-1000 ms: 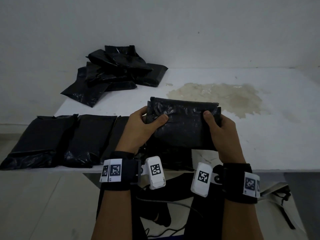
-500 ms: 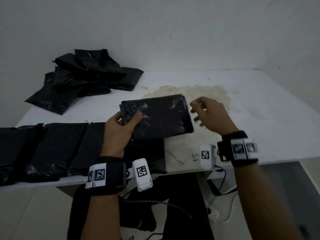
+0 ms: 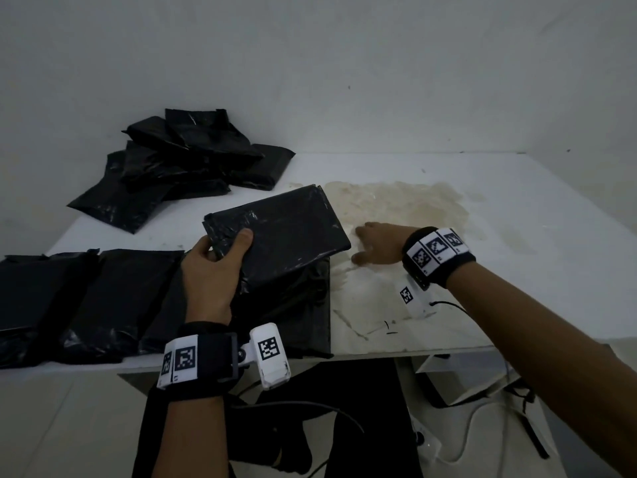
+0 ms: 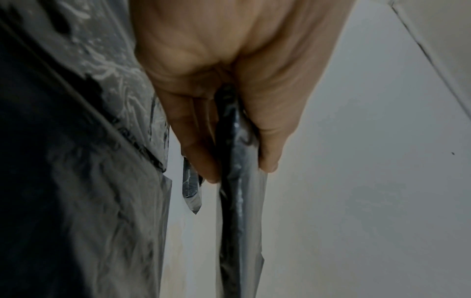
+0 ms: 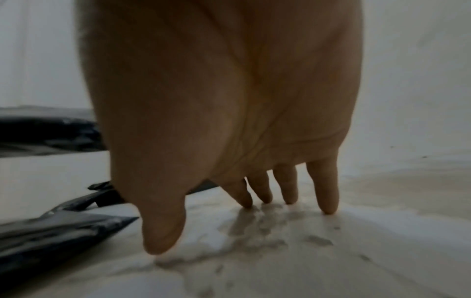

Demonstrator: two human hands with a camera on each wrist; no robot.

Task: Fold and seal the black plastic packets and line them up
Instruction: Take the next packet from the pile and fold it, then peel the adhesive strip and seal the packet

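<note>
On the white table [image 3: 517,257], a row of folded packets [image 3: 103,298] already lines the near edge at nine o'clock, while a loose pile [image 3: 179,167] waits at eleven, so roughly half seems left. The left hand [image 3: 210,281] pinches the current packet [image 3: 286,232], held centrally; the right hand [image 3: 377,244] spreads empty fingers on the tabletop at three.

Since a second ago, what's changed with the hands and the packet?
The right hand let go of the packet and moved right, fingers spread on the stained table. The left hand alone keeps gripping the packet. The row and pile are unchanged.
</note>
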